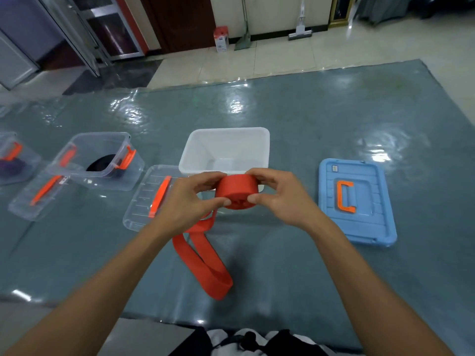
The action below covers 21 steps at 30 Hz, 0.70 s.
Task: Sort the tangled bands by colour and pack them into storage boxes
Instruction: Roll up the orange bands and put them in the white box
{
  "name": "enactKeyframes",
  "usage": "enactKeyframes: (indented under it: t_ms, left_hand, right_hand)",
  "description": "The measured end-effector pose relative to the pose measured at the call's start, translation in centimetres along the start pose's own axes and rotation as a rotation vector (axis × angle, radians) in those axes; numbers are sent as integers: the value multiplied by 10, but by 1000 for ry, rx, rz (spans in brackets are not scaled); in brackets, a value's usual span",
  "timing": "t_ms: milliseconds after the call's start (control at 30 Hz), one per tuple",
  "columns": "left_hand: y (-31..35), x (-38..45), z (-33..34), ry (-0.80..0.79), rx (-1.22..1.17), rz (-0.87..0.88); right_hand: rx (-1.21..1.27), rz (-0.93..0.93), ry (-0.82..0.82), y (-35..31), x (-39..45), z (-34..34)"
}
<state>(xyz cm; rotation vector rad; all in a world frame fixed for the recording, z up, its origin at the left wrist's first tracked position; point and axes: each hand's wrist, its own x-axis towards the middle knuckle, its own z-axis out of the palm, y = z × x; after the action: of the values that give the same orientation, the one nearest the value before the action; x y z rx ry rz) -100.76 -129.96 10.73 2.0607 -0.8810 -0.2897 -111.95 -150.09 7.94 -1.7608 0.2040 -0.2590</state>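
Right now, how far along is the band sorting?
Looks done: a black band lies coiled in the clear box, and something purple sits in the box at far left. In hand: left hand and right hand grip the red band, partly rolled, its tail trailing on the mat. Left: finish rolling, put it in the white box, fit the blue lid and the clear lids.

Red band [236, 192], mostly rolled, tail trailing on mat; white box [226, 150] behind, open.
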Motion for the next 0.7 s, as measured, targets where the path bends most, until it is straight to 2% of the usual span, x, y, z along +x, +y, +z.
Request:
enactKeyframes:
  t_ms: [200,333,367,433,533,633,700]
  left_hand:
    - [0,6,-1,13,-266,-78]
    - [4,11,-5,-25,-321,-103]
    - [4,12,-6,-37,-279,-110]
    - [6,11,-7,-65,-140,-112]
    - [12,11,-9,-124,88,-58]
    - [19,12,-8,-177,228,64]
    - [22,11,-7,-150,192,78]
  right_hand:
    - [490,110,64,1,-5,4]
    - [606,122,94,9,-9,12]
    - [561,118,101,11,-11,14]
    - [315,73,112,15,-14,19]
    - [-23,27,46,14,-16,22]
    - [-217,-5,-16,9,-11,21]
    - [-242,-17,-18,2,-7,18]
